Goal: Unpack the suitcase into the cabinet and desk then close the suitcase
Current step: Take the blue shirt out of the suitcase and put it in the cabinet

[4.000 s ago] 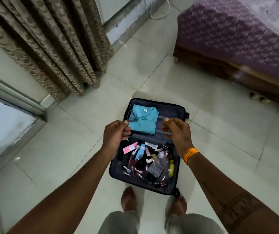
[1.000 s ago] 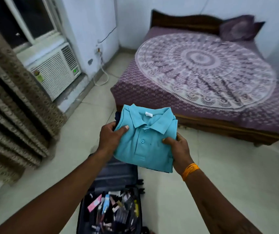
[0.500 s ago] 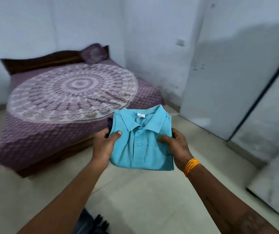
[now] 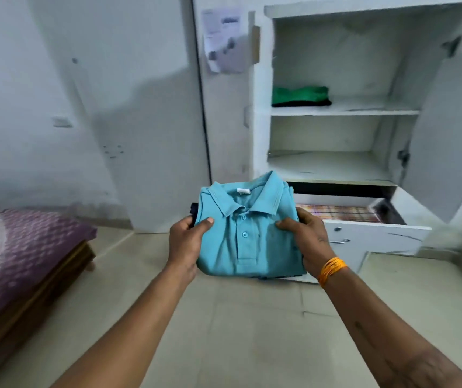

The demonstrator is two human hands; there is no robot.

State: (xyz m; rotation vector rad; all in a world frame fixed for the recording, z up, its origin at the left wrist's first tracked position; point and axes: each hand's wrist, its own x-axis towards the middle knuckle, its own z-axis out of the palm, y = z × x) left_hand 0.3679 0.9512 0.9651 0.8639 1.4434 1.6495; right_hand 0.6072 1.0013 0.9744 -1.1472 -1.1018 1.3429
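Gripping folded polo shirt [image 4: 248, 239] edges, both hands [image 4: 186, 242] face open cabinet [image 4: 333, 161].

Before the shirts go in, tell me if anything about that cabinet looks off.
Only small things. The cabinet has a bottom drawer pulled out, a checked cloth inside. Its white paint looks scuffed and stained. The green folded clothes sit neatly on the upper shelf.
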